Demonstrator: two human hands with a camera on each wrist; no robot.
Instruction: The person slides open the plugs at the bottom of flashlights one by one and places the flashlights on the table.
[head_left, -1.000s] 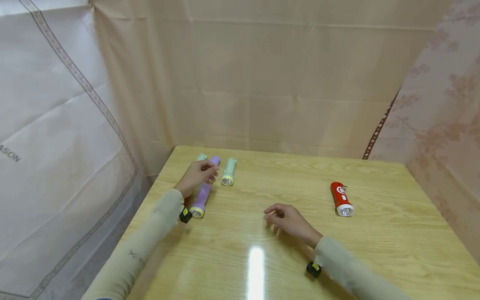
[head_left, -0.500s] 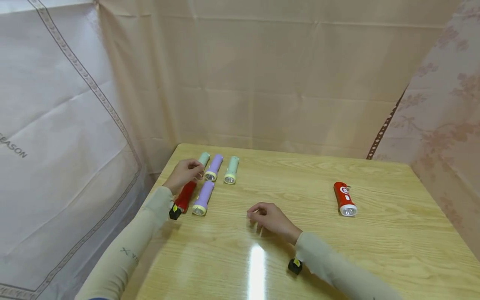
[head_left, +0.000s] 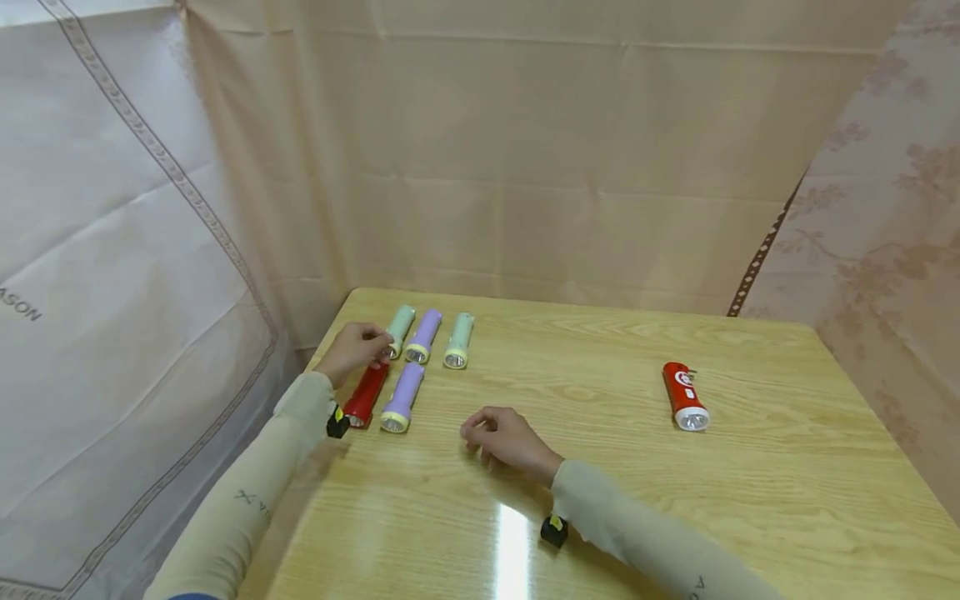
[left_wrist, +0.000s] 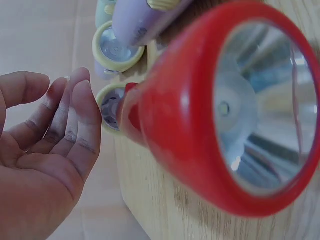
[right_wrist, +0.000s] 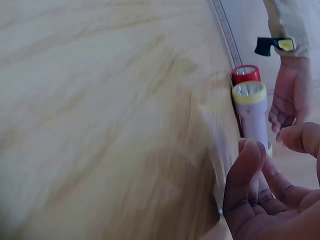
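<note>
My left hand [head_left: 354, 352] hovers at the back end of a red flashlight [head_left: 367, 396], fingers loosely bent and holding nothing. Its fingertips overlap the lens end of a mint-green flashlight [head_left: 402, 323] in the head view. In the left wrist view the red flashlight's head [left_wrist: 180, 100] looms large beside the bare palm. Right of it lies a purple flashlight [head_left: 406, 390] with a yellow rim; behind that are another purple flashlight [head_left: 426, 330] and a second mint one [head_left: 460, 333]. Over the middle of the table, my right hand [head_left: 512, 442] has relaxed fingers and nothing in them.
A red flashlight with a white rim [head_left: 683, 392] lies alone at the right on the wooden table [head_left: 570, 367]. Beige cloth [head_left: 525, 167] hangs behind the table, with patterned sheets at both sides. A small black camera is strapped at each wrist.
My left hand has drawn left, away from the purple flashlights, uncovering them and the left red one. My right hand has moved left across the table. The flashlights stay put.
</note>
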